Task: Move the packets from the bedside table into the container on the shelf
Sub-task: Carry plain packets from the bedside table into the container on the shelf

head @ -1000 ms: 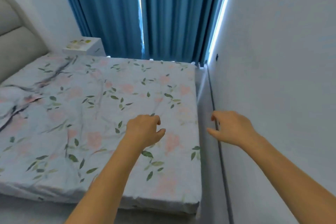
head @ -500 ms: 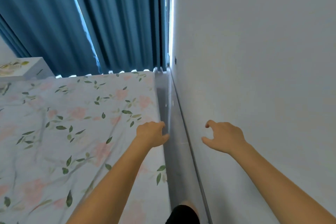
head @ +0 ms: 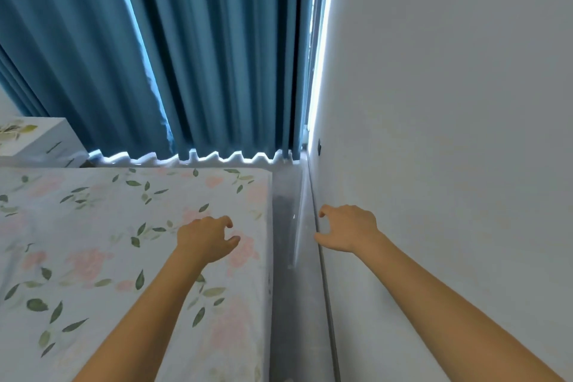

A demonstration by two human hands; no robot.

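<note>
A white bedside table (head: 52,146) stands at the far left, beyond the bed's far corner. Greenish packets (head: 15,130) lie on its top, cut by the frame edge. My left hand (head: 206,239) hovers over the bed with loosely curled fingers and holds nothing. My right hand (head: 348,228) hangs in front of the white wall, fingers loosely curled, also empty. Both hands are far from the table. No shelf or container is in view.
A bed with a floral sheet (head: 124,257) fills the lower left. A narrow grey floor strip (head: 288,257) runs between the bed and the white wall (head: 449,133) on the right. Blue curtains (head: 201,56) hang behind the bed.
The view has swung right and advanced along the bed's right side toward the curtains. The bedside table has slid to the left edge. Both hands stay empty and loosely curled.
</note>
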